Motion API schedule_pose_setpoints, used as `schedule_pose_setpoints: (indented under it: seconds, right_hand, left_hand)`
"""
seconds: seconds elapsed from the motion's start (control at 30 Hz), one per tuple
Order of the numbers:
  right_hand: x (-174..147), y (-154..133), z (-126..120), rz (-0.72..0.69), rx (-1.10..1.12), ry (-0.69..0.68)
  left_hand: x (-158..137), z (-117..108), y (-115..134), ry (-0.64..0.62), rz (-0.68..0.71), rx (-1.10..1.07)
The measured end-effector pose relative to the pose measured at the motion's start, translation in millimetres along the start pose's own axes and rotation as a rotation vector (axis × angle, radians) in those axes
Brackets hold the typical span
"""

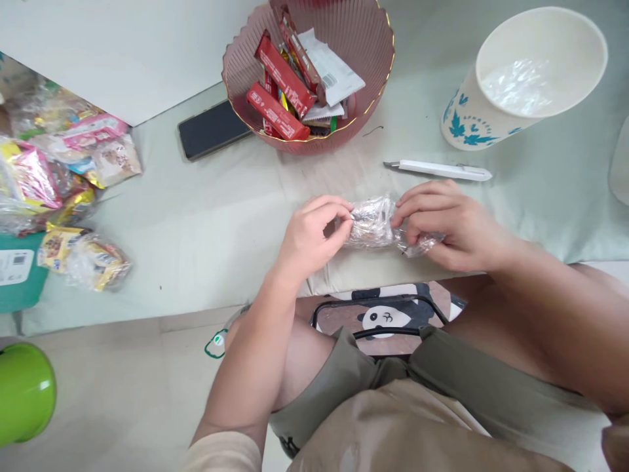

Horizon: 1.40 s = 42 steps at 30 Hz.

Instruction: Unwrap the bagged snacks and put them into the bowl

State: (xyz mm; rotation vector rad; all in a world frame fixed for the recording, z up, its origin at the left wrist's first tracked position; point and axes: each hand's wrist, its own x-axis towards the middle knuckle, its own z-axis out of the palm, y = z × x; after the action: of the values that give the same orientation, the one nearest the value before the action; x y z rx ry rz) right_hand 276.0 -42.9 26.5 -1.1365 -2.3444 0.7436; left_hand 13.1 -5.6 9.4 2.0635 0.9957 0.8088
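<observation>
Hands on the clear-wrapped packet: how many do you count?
2. The left hand is at the left end of the packet; the right hand is at its right end, by the loose plastic. Neither is hidden.

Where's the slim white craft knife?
In the head view, the slim white craft knife lies right of centre, between the right hand and the white, blue-leafed cup.

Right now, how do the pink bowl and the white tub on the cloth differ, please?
The pink bowl is ribbed with a gold rim; the white tub is printed with blue leaves. The bowl holds red-wrapped bars and a white packet, while the tub holds crumpled clear plastic. Both are open-topped and stand on the pale cloth.
</observation>
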Motion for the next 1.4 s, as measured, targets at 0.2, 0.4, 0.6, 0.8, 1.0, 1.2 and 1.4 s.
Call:
schedule_pose_setpoints:
  seconds: [0.2,0.4,0.6,0.8,1.0,1.2,1.4]
  right_hand:
    - [-4.8,4.6,-0.1,0.004,-0.069,-0.038]
    - [-3.3,5.8,5.8,0.044,-0.101,-0.005]
    - [1.4,3.4,12.2,0.247,-0.249,0.027]
    - [1.9,4.7,17.2,0.152,-0.338,0.021]
    - [3.3,-4.9,29.4,0.153,-0.425,0.086]
    - [4.8,-7.1,34.6,0.202,-0.418,0.053]
    - [1.1,2.7,20.2,0.19,-0.232,-0.052]
  left_hand:
    - [-0.7,6.2,-1.3,-0.068,0.003,0.168]
    - [-1.7,9.9,-9.6,-0.062,0.059,0.116]
    - [-0.2,9.4,-9.7,0.01,0.134,0.054]
    - [3.0,7.0,-6.0,0.043,0.054,-0.07]
    - [1.2,29.8,8.8,0.194,0.071,0.212]
    - [6.8,25.7,9.3,0.316,-0.095,-0.041]
    - [7.7,-16.4,-5.1,0.45,-0.464,-0.442]
